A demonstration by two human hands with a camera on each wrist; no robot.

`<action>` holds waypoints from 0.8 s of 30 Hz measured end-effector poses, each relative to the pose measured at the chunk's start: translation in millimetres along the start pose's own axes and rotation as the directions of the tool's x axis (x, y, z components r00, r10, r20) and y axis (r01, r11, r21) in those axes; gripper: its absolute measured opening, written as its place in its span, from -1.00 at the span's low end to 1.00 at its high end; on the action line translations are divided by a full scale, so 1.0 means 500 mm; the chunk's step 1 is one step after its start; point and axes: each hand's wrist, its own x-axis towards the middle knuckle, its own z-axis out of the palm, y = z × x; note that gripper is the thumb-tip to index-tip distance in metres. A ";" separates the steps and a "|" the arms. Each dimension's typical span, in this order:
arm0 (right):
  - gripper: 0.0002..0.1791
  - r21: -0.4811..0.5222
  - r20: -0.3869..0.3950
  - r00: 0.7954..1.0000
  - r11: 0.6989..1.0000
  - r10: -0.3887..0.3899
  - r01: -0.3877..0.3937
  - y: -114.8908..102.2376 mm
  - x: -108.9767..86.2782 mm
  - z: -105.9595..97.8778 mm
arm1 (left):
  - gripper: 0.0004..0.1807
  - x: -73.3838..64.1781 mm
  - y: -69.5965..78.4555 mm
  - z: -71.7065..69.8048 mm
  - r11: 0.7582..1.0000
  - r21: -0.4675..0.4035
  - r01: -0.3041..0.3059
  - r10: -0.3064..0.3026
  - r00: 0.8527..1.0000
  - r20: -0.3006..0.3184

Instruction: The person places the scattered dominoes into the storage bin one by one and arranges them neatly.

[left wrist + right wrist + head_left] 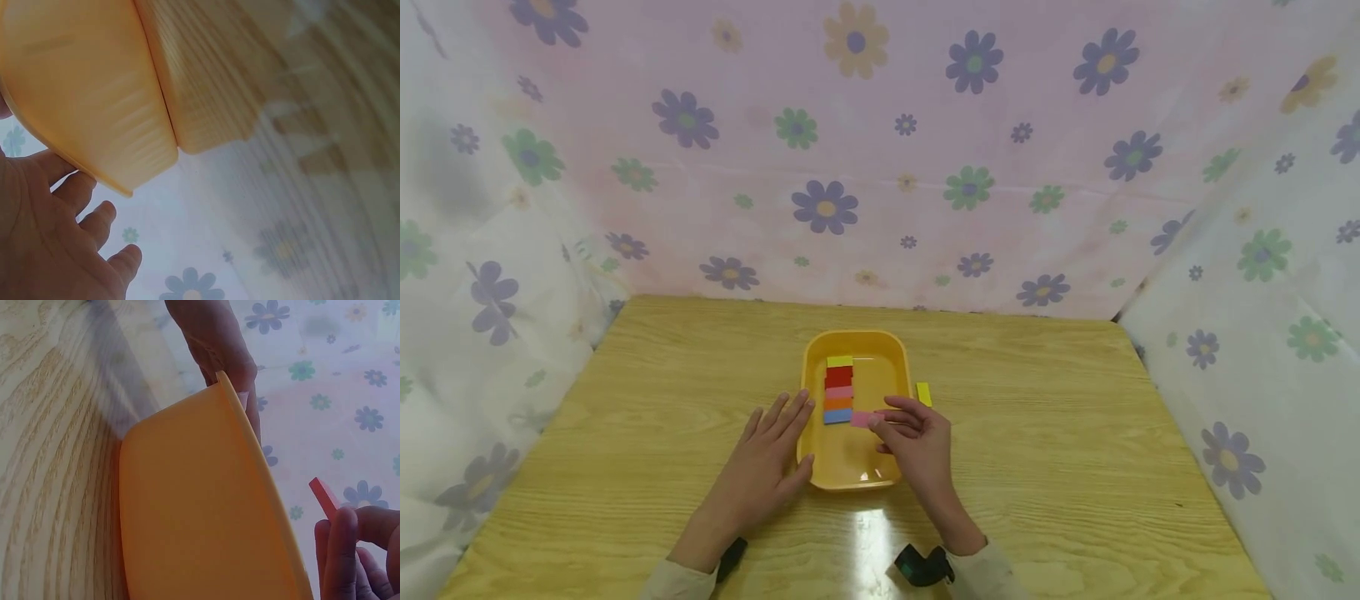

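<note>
A yellow-orange plastic tub [857, 483] stands on the table. Inside, along its left side, several flat coloured blocks form a column: a yellow block [839, 362] at the far end, then red ones, a pink block [839, 392], an orange block [838, 403] and a blue block [838, 416] nearest. My right hand [921, 442] pinches another pink block [861, 419] between thumb and finger, over the tub beside the blue one. In the right wrist view this block [324, 497] shows above rim height. My left hand [763, 467] rests on the tub's left rim, fingers extended.
One yellow block [923, 394] lies on the wooden table [1037, 467] just right of the tub. Flowered cloth [880, 167] hangs behind the table and along both sides. Dark straps with devices [923, 567] sit at the wrists.
</note>
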 end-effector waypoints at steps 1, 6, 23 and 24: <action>-0.59 -0.001 0.000 1.000 1.000 0.004 -0.004 -0.001 0.001 0.003 | -0.25 0.000 0.000 0.000 1.000 0.000 0.000 0.000 1.000 -0.001; -0.61 0.004 0.010 1.000 1.000 0.006 -0.006 -0.003 0.008 0.019 | -0.25 0.000 -0.002 0.001 1.000 0.006 -0.006 0.006 1.000 -0.007; -0.54 -0.150 0.121 0.992 0.989 0.035 -0.016 0.000 0.044 0.065 | -0.25 0.001 0.000 -0.001 1.000 -0.001 -0.005 0.005 1.000 -0.004; -0.53 -0.181 0.128 0.991 0.983 0.050 -0.026 -0.001 0.046 0.067 | -0.25 0.001 0.000 -0.001 1.000 -0.001 -0.006 0.006 1.000 -0.004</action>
